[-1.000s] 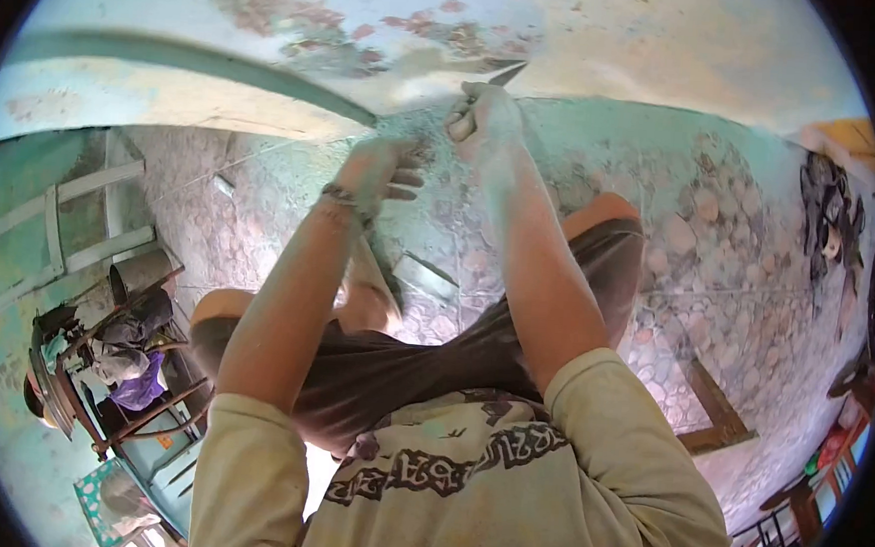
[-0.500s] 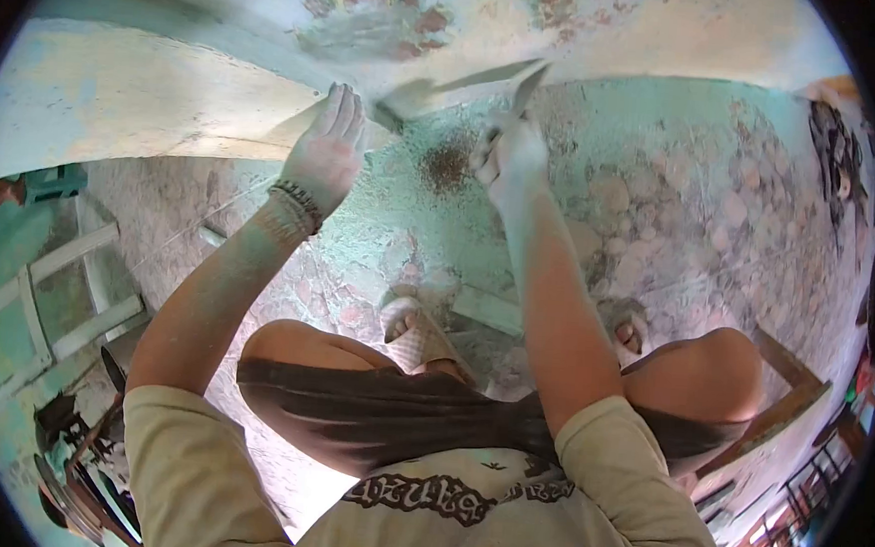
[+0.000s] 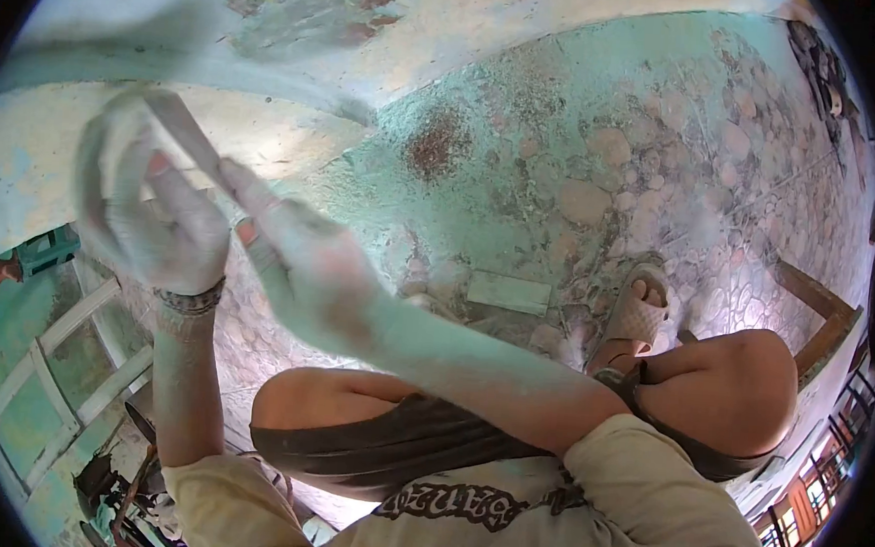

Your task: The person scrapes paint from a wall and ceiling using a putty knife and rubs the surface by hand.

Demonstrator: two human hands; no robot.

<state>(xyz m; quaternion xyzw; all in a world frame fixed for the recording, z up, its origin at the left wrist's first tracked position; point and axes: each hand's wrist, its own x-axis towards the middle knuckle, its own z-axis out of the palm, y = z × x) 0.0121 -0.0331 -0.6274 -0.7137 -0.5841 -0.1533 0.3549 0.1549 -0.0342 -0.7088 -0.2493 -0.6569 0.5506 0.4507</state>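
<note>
Both hands are coated in pale dust and raised at the left, near the cream and green wall (image 3: 297,115). My right hand (image 3: 303,255) is closed around the lower end of a flat, blade-like tool (image 3: 181,127), which points up and left. My left hand (image 3: 156,211), with a beaded bracelet on its wrist, is beside the tool's blade. Its fingers are curved and apart, blurred by motion; nothing shows in its palm. Whether the blade touches the fingers I cannot tell.
A dark patch of debris (image 3: 438,145) marks the dusty stone-patterned floor (image 3: 582,197). A flat pale block (image 3: 508,292) lies ahead of my knees. Wooden frame pieces stand at the left (image 3: 51,360) and right (image 3: 825,332). A teal object (image 3: 48,253) is at the far left.
My right hand has swung left with the tool, across to my left hand. My left hand has moved left and its fingers have curled. The view has shifted, showing a sandalled foot more fully.
</note>
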